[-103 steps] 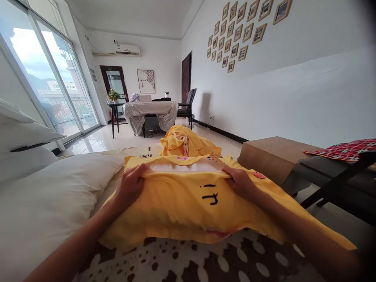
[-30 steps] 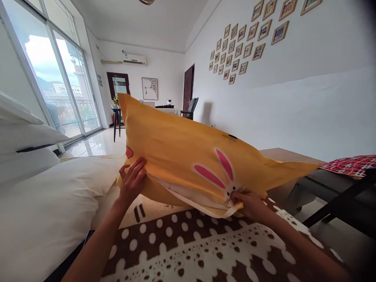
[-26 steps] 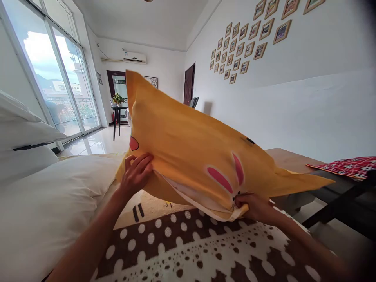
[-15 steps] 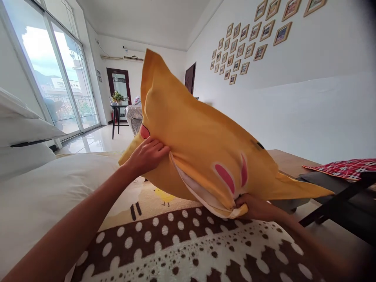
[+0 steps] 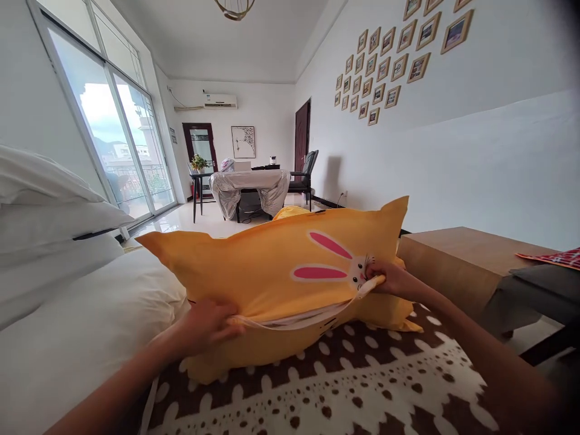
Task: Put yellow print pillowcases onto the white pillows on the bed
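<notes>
A yellow pillowcase [image 5: 263,266] with a filled-out shape lies across the bed in front of me, printed with a white rabbit face and pink ears. Its long opening, edged in white, runs along the side toward me. At the left end of that opening, my left hand [image 5: 203,329] closes on the fabric; its fingers are somewhat blurred. My right hand [image 5: 385,279] pinches the rim at the right end, beside the rabbit's face, with some fingertips hidden in the folds. Only a narrow strip of white shows inside the slit.
Beneath the pillowcase is a brown-and-white dotted blanket [image 5: 290,393]. White bedding [image 5: 99,320] is heaped on the left. To the right stand a wooden box-like surface [image 5: 462,248] and a dark grey padded piece [image 5: 539,278]. A covered table [image 5: 249,179] is farther back.
The pillowcase has come down from a tilted, raised position to lie level, its rabbit print now facing me. My left hand moved lower, my right hand slightly higher. The view has tilted up.
</notes>
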Motion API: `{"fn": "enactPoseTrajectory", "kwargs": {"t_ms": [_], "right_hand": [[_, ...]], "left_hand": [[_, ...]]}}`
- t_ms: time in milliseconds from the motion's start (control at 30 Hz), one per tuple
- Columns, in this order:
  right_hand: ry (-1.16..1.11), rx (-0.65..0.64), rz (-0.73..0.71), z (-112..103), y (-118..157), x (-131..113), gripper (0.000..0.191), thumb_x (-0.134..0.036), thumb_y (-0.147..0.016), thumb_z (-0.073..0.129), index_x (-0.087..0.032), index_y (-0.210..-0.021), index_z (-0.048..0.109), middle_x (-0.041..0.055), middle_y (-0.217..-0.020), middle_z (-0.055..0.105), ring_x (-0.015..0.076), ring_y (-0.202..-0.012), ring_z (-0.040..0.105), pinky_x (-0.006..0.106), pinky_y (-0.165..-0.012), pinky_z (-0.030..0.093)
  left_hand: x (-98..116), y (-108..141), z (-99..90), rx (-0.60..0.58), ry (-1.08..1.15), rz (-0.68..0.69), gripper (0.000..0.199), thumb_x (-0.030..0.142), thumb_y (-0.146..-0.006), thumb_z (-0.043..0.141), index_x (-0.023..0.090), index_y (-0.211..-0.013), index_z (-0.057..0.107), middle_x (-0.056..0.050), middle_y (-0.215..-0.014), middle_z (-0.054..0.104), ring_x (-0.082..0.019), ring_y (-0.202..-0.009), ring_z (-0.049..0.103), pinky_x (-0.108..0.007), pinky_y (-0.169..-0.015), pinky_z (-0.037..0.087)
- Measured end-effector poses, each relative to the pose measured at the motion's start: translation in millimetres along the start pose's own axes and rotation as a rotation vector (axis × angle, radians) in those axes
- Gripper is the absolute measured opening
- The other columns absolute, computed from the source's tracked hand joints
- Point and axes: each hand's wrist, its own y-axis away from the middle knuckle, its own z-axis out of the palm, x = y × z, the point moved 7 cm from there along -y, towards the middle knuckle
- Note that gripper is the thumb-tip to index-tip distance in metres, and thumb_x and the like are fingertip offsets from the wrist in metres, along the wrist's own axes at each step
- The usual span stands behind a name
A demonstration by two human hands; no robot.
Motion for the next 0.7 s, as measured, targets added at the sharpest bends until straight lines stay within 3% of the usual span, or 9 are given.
{"fn": "enactPoseTrajectory", "kwargs": {"t_ms": [33,100,167,233,300,367,467,600,700], "right_hand": [[0.054,0.024,0.005,-1.8,1.5,-3.0,0.021,-0.037,-0.071,0.061,-0.019,-0.067,0.051,0.0024,-0.072,0.060,0.0169,-0.066,0.054,0.027,-0.060,0.042],[0.230,0.128,-0.029,-4.6,11.6,-15.2,0.009,-0.025,-0.071,0.055,-0.019,-0.078,0.056,0.0058,-0.082,0.063,0.0204,-0.074,0.058,0.031,-0.066,0.044],[0.426,0.280,-0.151,-1.2,29.2,-39.4,0.029,-0.018,-0.069,0.052,-0.016,-0.097,0.059,0.0123,-0.101,0.063,0.0261,-0.090,0.058,0.037,-0.077,0.045],[0.553,0.377,-0.327,14.8,49.0,-71.0,0.045,-0.017,-0.072,0.052,-0.012,-0.116,0.053,0.0177,-0.116,0.058,0.0300,-0.105,0.054,0.043,-0.086,0.042],[0.596,0.407,-0.496,37.5,64.8,-103.5,0.048,-0.016,-0.077,0.050,-0.011,-0.125,0.048,0.0176,-0.119,0.057,0.0288,-0.110,0.051,0.043,-0.090,0.039],[0.596,0.377,-0.644,61.4,73.7,-135.1,0.044,-0.012,-0.082,0.047,-0.015,-0.126,0.049,0.0141,-0.117,0.060,0.0256,-0.109,0.052,0.041,-0.092,0.037],[0.518,0.277,-0.763,90.3,74.2,-175.1,0.039,-0.011,-0.085,0.044,-0.017,-0.123,0.053,0.0100,-0.110,0.064,0.0212,-0.101,0.055,0.037,-0.089,0.039],[0.361,0.075,-0.679,120.6,57.4,-204.9,0.031,-0.022,-0.085,0.049,-0.018,-0.114,0.058,0.0090,-0.099,0.067,0.0210,-0.092,0.059,0.035,-0.083,0.044],[0.333,-0.041,-0.563,138.0,43.7,-212.7,0.033,-0.022,-0.082,0.049,-0.016,-0.112,0.062,0.0123,-0.103,0.067,0.0243,-0.098,0.060,0.037,-0.086,0.045]], "left_hand": [[3.1,2.1,2.3,-0.015,-0.049,0.010,0.042,0.058,-0.085,0.046,0.019,-0.085,0.061,-0.006,-0.076,0.066,-0.023,-0.072,0.061,-0.027,-0.056,0.031],[10.7,1.5,7.4,-0.027,-0.164,0.055,0.033,0.052,-0.078,0.060,0.020,-0.086,0.062,-0.006,-0.072,0.067,-0.024,-0.068,0.062,-0.028,-0.054,0.029],[20.8,-1.4,11.3,0.033,-0.253,0.136,0.011,0.031,-0.081,0.059,0.020,-0.079,0.061,-0.003,-0.065,0.066,-0.022,-0.061,0.061,-0.028,-0.052,0.028],[33.0,-0.8,11.4,0.182,-0.331,0.225,0.010,0.013,-0.079,0.054,0.019,-0.072,0.058,-0.001,-0.058,0.062,-0.019,-0.054,0.057,-0.029,-0.052,0.027],[45.8,6.1,7.4,0.376,-0.391,0.299,0.015,0.007,-0.076,0.051,0.019,-0.068,0.054,-0.001,-0.056,0.058,-0.017,-0.051,0.053,-0.030,-0.052,0.028],[57.4,16.4,2.1,0.536,-0.423,0.350,0.018,0.005,-0.077,0.048,0.019,-0.067,0.051,0.000,-0.055,0.054,-0.017,-0.050,0.049,-0.031,-0.053,0.030],[70.8,28.8,-4.2,0.659,-0.426,0.388,0.021,0.007,-0.081,0.045,0.019,-0.064,0.047,0.000,-0.054,0.049,-0.016,-0.051,0.044,-0.032,-0.055,0.030],[83.0,37.0,-6.2,0.715,-0.393,0.396,0.020,0.009,-0.082,0.045,0.018,-0.064,0.048,0.000,-0.054,0.046,-0.016,-0.052,0.041,-0.032,-0.057,0.029],[93.1,41.0,-3.7,0.726,-0.362,0.423,0.021,0.009,-0.082,0.042,0.018,-0.064,0.048,-0.001,-0.054,0.045,-0.016,-0.051,0.039,-0.032,-0.056,0.028]]}}
